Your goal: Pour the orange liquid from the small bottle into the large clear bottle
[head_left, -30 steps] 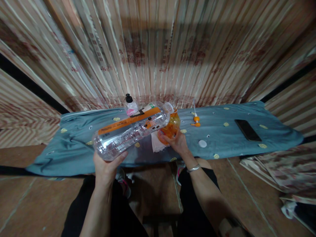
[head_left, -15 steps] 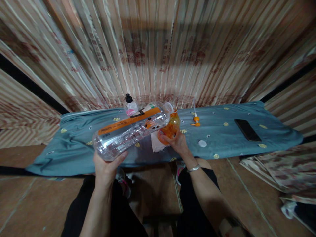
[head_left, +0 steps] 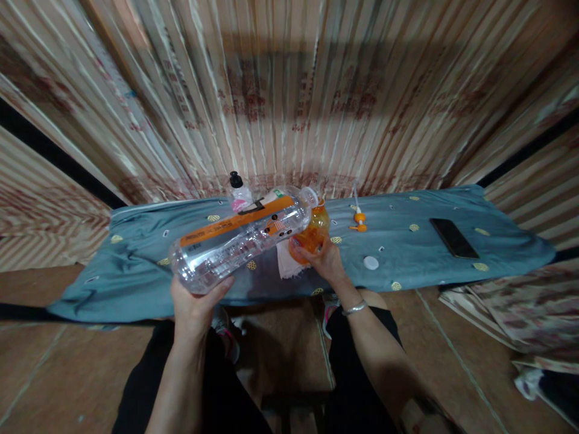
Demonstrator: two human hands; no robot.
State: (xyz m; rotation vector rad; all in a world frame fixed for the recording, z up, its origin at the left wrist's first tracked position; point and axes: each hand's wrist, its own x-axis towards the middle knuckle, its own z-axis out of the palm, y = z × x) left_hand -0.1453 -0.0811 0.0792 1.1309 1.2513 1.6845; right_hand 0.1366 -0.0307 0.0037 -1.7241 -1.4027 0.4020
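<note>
My left hand (head_left: pixel 198 307) is wrapped round the base of a large clear plastic bottle (head_left: pixel 244 238) with an orange-and-silver label. The bottle is tilted, its mouth toward the upper right, over the top of an orange bottle (head_left: pixel 311 238). Around the orange bottle's lower side my right hand (head_left: pixel 324 260) is closed. Whether the two bottle mouths touch, I cannot tell. Under and beside the orange bottle lies a pale cloth (head_left: pixel 288 265). To the right lie an orange pump head (head_left: pixel 359 221) with a thin tube and a white round cap (head_left: pixel 371 263).
A small bottle with a black top (head_left: pixel 237 191) stands behind the clear bottle. A dark phone (head_left: pixel 453 238) lies at the right on the blue-green patterned cloth (head_left: pixel 420 259) over the table. A striped curtain (head_left: pixel 289 90) hangs close behind.
</note>
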